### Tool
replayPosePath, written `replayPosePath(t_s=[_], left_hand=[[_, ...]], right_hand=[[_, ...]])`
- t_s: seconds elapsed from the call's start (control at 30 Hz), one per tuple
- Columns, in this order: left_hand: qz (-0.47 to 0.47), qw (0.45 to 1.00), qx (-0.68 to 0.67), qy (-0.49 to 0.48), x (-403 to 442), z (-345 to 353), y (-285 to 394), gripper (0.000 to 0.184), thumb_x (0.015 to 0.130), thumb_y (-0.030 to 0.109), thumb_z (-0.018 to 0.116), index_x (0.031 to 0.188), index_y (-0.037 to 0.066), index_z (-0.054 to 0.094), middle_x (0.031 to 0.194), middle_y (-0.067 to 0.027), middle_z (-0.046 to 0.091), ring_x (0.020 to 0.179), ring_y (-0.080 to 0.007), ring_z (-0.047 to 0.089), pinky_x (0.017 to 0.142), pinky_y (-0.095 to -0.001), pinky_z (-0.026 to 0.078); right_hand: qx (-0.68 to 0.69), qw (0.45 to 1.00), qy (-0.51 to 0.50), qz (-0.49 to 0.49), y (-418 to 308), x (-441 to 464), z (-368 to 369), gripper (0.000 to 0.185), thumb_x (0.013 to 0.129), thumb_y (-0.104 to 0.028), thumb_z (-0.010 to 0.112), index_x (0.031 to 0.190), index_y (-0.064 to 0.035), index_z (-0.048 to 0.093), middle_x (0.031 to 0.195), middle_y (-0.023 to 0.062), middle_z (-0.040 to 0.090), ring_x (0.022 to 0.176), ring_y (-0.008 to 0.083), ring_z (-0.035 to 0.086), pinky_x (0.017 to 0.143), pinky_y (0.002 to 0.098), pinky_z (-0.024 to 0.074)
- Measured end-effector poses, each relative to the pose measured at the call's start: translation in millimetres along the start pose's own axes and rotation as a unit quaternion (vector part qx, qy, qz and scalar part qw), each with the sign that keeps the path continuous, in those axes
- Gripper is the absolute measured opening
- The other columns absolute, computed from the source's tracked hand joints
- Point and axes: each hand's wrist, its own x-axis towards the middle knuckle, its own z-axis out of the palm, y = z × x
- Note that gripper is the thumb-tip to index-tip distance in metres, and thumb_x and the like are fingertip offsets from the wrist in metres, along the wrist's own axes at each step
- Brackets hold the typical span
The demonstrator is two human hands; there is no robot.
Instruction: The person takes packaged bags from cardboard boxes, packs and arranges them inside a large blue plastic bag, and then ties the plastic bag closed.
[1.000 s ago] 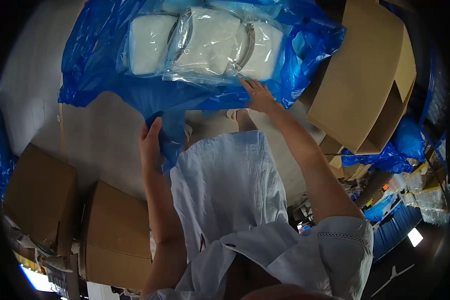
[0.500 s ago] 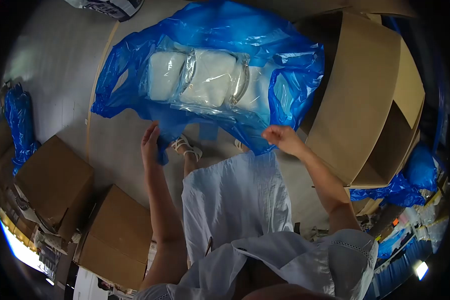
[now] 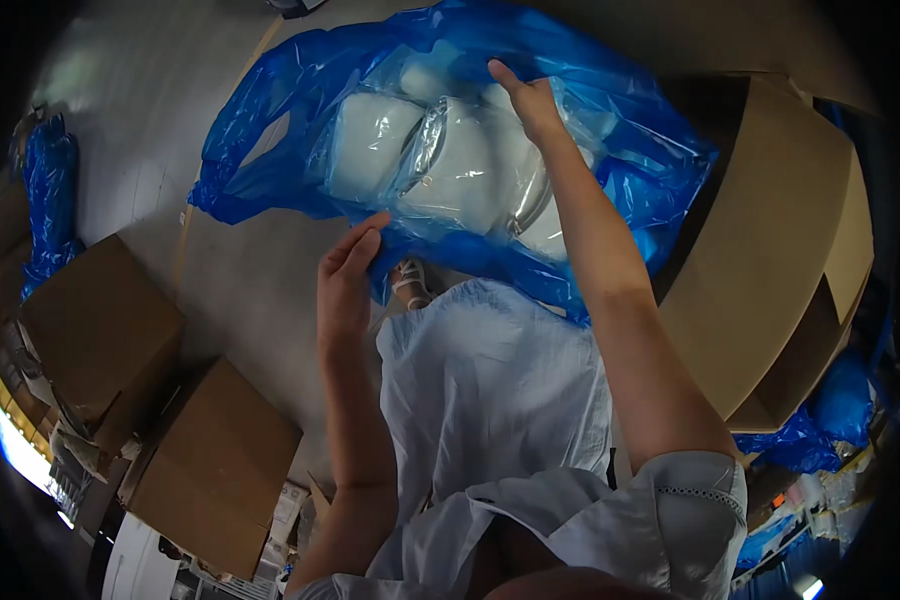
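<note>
A large blue plastic bag (image 3: 440,28) lies spread around several white items in clear wrapping, with silvery strips between them. My left hand (image 3: 348,280) is closed on the bag's near edge, thumb and forefinger pinched at the plastic. Across the wrapped items reaches my right hand (image 3: 536,108), open, one digit stretched toward the far side of the bag; its other fingers are partly hidden. Beneath the left part of the bag's opening is a white wrapped item (image 3: 373,148), beside another wrapped item (image 3: 457,180) in the middle.
A big open cardboard box (image 3: 770,250) stands at the right, close to the bag. Two brown boxes, a farther box (image 3: 100,330) and a nearer box (image 3: 215,465), are at the left. A bundle of blue plastic (image 3: 52,200) lies on the floor (image 3: 160,130).
My right hand has moved from the bag's near edge up and over the wrapped items. My left hand has shifted right and slightly up. The view has shifted a little.
</note>
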Motion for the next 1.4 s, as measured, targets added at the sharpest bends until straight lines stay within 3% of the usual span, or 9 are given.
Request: replayPosePath(t_s=[0.17,0.57,0.73,0.77,0.87,1.13,1.2,1.33,1.4], left_hand=[[0.056,0.992,0.024,-0.106,35.5,21.0,3.9,0.021,0.086,0.010,0.048,0.101,0.004,0.061,0.078,-0.0047,0.060,0.059,-0.0092,0.054,0.047,-0.0211,0.041],[0.330,0.863,0.289,-0.250,92.6,78.1,-22.0,0.032,0.084,0.009,0.048,0.116,0.009,0.049,0.052,0.0030,0.044,0.047,-0.0010,0.039,0.041,-0.0178,0.029],[0.407,0.786,0.400,-0.238,84.0,67.5,-18.8,0.045,0.078,0.017,0.061,0.119,0.005,0.046,0.059,0.0012,0.043,0.050,0.0008,0.036,0.042,-0.0170,0.028],[0.348,0.817,0.416,-0.198,76.9,64.0,-11.9,0.059,0.073,0.027,0.067,0.122,0.004,0.043,0.075,-0.0053,0.053,0.063,-0.0070,0.051,0.053,-0.0201,0.040],[0.607,0.625,0.491,-0.013,106.0,27.9,-28.4,0.081,0.065,0.045,0.069,0.123,-0.002,0.038,0.120,-0.0183,0.047,0.111,-0.0330,0.044,0.088,-0.0391,0.038],[0.327,0.771,0.528,-0.143,134.9,22.3,-72.3,0.044,0.083,0.034,0.053,0.100,-0.006,0.049,0.087,-0.0165,0.059,0.083,-0.0282,0.056,0.074,-0.0361,0.043],[0.347,0.880,0.188,-0.264,152.6,25.1,-87.6,0.031,0.089,0.028,0.046,0.087,-0.002,0.051,0.065,-0.0058,0.053,0.058,-0.0174,0.051,0.055,-0.0310,0.042],[0.164,0.950,-0.087,-0.249,144.1,18.5,-78.1,0.029,0.090,0.030,0.042,0.083,0.004,0.053,0.051,0.0034,0.036,0.040,-0.0066,0.032,0.039,-0.0204,0.028],[0.239,0.940,-0.039,-0.242,143.7,17.9,-73.6,0.029,0.091,0.029,0.042,0.084,0.004,0.053,0.051,0.0038,0.037,0.043,-0.0051,0.034,0.040,-0.0200,0.028]], right_hand=[[0.141,0.982,-0.123,0.030,-12.7,-39.6,0.9,0.026,0.084,-0.027,0.054,0.096,-0.0037,0.056,0.087,0.0035,0.060,0.078,0.0115,0.055,0.073,0.0239,0.0431],[0.055,0.919,-0.387,-0.044,17.0,-77.9,-12.0,0.047,0.071,-0.026,0.071,0.106,-0.0022,0.053,0.098,0.0070,0.059,0.084,0.0105,0.053,0.072,0.0232,0.0436],[-0.037,0.957,-0.267,-0.104,43.4,-71.4,-8.3,0.021,0.081,-0.018,0.057,0.097,-0.0047,0.055,0.078,-0.0015,0.055,0.072,0.0066,0.050,0.062,0.0224,0.0419],[-0.022,0.961,-0.263,-0.083,39.2,-69.4,-9.5,0.021,0.082,-0.018,0.057,0.097,-0.0049,0.055,0.080,-0.0013,0.055,0.072,0.0067,0.050,0.061,0.0224,0.0419],[0.124,0.967,-0.202,-0.097,24.8,-80.5,25.6,0.020,0.081,-0.017,0.058,0.097,-0.0052,0.056,0.082,-0.0011,0.057,0.074,0.0072,0.052,0.063,0.0225,0.0422],[0.097,0.970,-0.204,-0.095,13.2,-79.4,30.0,0.010,0.078,-0.024,0.063,0.076,-0.0140,0.059,0.066,-0.0067,0.052,0.057,0.0032,0.044,0.049,0.0200,0.0316],[0.079,0.970,-0.189,-0.128,15.4,-77.9,32.6,0.013,0.079,-0.025,0.062,0.073,-0.0131,0.059,0.064,-0.0067,0.049,0.056,0.0032,0.041,0.048,0.0203,0.0298],[-0.159,0.962,-0.052,-0.216,12.7,-90.1,5.3,0.025,0.081,-0.030,0.059,0.068,-0.0089,0.056,0.060,-0.0070,0.041,0.054,0.0031,0.034,0.048,0.0199,0.0263],[-0.183,0.964,-0.038,-0.188,7.0,-98.7,-10.2,0.027,0.081,-0.029,0.057,0.068,-0.0052,0.054,0.056,0.0001,0.048,0.050,0.0089,0.043,0.046,0.0242,0.0308]])
